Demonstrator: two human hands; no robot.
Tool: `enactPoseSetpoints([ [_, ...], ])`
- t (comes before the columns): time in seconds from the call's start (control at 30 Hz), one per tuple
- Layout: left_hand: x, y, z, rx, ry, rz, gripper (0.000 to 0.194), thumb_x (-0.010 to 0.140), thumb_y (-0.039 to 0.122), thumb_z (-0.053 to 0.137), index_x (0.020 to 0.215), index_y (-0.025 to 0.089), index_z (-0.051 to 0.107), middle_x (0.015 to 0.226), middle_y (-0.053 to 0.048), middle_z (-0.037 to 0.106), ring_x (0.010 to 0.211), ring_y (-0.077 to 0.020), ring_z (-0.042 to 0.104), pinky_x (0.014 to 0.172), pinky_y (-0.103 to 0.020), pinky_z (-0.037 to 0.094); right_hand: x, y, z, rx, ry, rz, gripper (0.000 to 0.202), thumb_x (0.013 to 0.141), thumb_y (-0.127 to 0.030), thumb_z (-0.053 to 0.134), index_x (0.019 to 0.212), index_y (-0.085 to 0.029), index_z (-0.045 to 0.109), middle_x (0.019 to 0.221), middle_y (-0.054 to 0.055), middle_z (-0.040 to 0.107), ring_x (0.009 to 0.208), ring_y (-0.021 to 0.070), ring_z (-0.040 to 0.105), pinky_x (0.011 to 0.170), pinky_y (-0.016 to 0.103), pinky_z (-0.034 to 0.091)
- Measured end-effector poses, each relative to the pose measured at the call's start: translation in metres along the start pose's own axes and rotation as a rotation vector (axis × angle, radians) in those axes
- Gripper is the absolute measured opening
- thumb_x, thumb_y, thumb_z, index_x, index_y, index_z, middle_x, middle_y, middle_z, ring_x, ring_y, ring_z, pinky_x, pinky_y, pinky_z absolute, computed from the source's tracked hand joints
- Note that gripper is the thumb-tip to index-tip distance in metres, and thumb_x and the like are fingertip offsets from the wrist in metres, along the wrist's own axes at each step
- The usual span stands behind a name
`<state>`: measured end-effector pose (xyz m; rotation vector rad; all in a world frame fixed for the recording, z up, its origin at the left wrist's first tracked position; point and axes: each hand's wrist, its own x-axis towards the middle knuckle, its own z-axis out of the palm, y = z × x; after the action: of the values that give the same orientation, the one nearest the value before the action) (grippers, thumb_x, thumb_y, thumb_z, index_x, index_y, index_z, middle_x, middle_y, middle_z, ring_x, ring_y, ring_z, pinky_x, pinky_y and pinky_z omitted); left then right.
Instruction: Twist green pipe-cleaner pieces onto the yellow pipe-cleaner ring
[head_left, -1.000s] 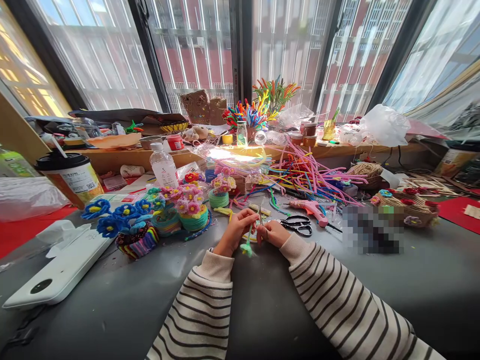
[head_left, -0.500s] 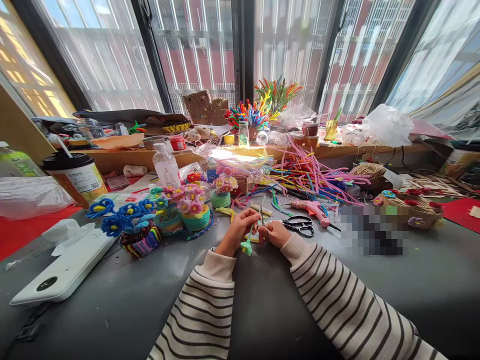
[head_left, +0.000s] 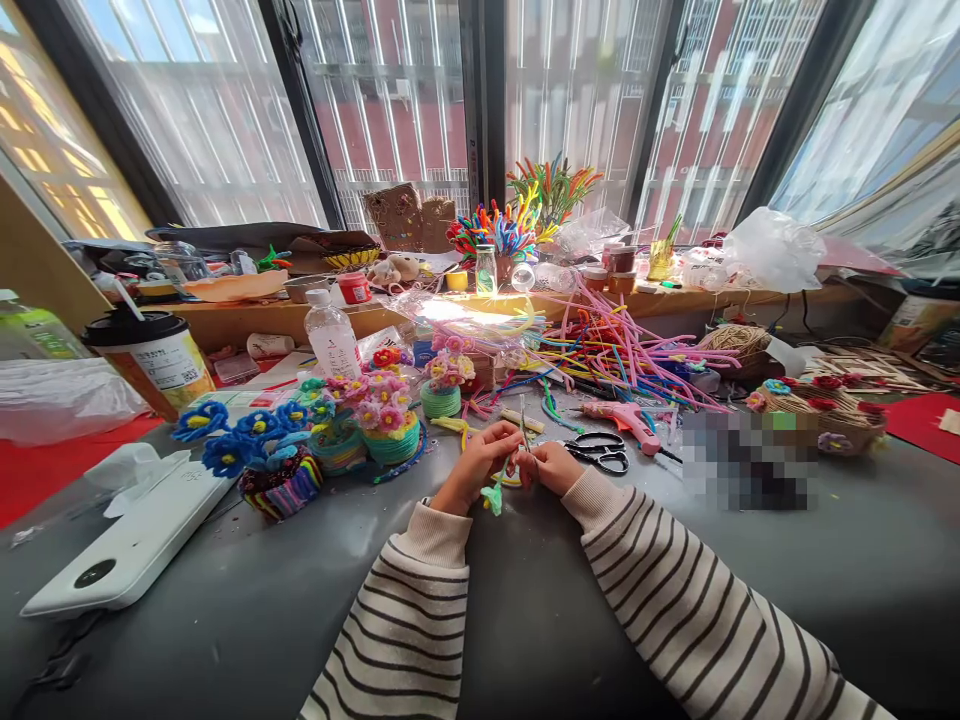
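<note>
My left hand (head_left: 478,462) and my right hand (head_left: 553,466) meet over the grey table (head_left: 225,600), both pinching a thin green pipe-cleaner stem (head_left: 513,461). A small light-green pipe-cleaner flower (head_left: 493,495) hangs at the stem's lower end, below my left hand. Both sleeves are cream with dark stripes. Black scissors (head_left: 598,451) lie just right of my right hand, and a pink glue gun (head_left: 622,417) sits behind them.
Pipe-cleaner flower pots stand at left: blue flowers (head_left: 259,455), pink flowers (head_left: 384,415). A heap of loose pipe cleaners (head_left: 622,350) lies behind. A water bottle (head_left: 330,335), a lidded cup (head_left: 150,355) and a white device (head_left: 127,545) are at left. A flower basket (head_left: 817,410) sits right.
My hands have stayed together on the stem, with only slight finger shifts. The view has drifted a little.
</note>
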<state>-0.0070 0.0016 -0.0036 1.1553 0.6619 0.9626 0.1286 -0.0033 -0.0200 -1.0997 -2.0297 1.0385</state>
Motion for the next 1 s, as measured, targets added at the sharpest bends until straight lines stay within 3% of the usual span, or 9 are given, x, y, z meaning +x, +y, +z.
enactPoseSetpoints([
  [0.33,-0.002,0.003,0.0,-0.062,0.086,0.071,0.019,0.061,0.03,0.06,0.062,0.015,0.049,0.047,0.005,0.047,0.041,-0.0037,0.041,0.043,-0.017,0.031,0.004,0.005,0.002,0.099,0.079,0.116,0.056,0.064,-0.058,0.044,0.031,-0.013,0.047,0.029,-0.002,0.035,0.034,0.0047,0.03,0.042,0.022,0.027],
  [0.43,-0.004,0.006,0.002,-0.088,0.097,0.074,0.017,0.061,0.028,0.06,0.063,0.014,0.049,0.063,0.003,0.054,0.043,-0.0023,0.042,0.046,-0.017,0.033,0.003,0.002,0.002,0.167,-0.001,0.079,0.059,0.064,-0.062,0.039,0.032,-0.014,0.048,0.026,-0.003,0.03,0.03,0.004,0.027,0.037,0.022,0.023],
  [0.53,-0.005,0.007,0.003,-0.087,0.027,0.043,0.016,0.063,0.027,0.059,0.062,0.013,0.05,0.072,0.0,0.058,0.041,-0.0009,0.04,0.044,-0.017,0.032,0.001,-0.002,0.003,0.196,-0.125,0.041,0.061,0.065,-0.064,0.034,0.035,-0.014,0.05,0.024,-0.004,0.028,0.026,0.0034,0.026,0.034,0.022,0.019],
  [0.87,-0.003,0.006,0.001,-0.165,-0.055,0.064,0.017,0.063,0.026,0.059,0.058,0.012,0.051,0.063,0.0,0.058,0.038,-0.0012,0.04,0.04,-0.016,0.03,-0.001,-0.003,-0.002,0.29,-0.372,0.027,0.055,0.066,-0.06,0.039,0.054,-0.011,0.059,0.034,-0.005,0.037,0.028,0.002,0.027,0.03,0.018,0.018],
  [1.0,-0.004,0.008,0.002,-0.194,-0.021,0.049,0.018,0.061,0.026,0.06,0.057,0.012,0.05,0.064,-0.002,0.06,0.037,-0.0013,0.039,0.04,-0.016,0.031,-0.002,-0.008,-0.002,0.31,-0.339,0.03,0.057,0.062,-0.064,0.039,0.054,-0.01,0.058,0.034,-0.005,0.037,0.027,0.0021,0.028,0.03,0.018,0.017],
])
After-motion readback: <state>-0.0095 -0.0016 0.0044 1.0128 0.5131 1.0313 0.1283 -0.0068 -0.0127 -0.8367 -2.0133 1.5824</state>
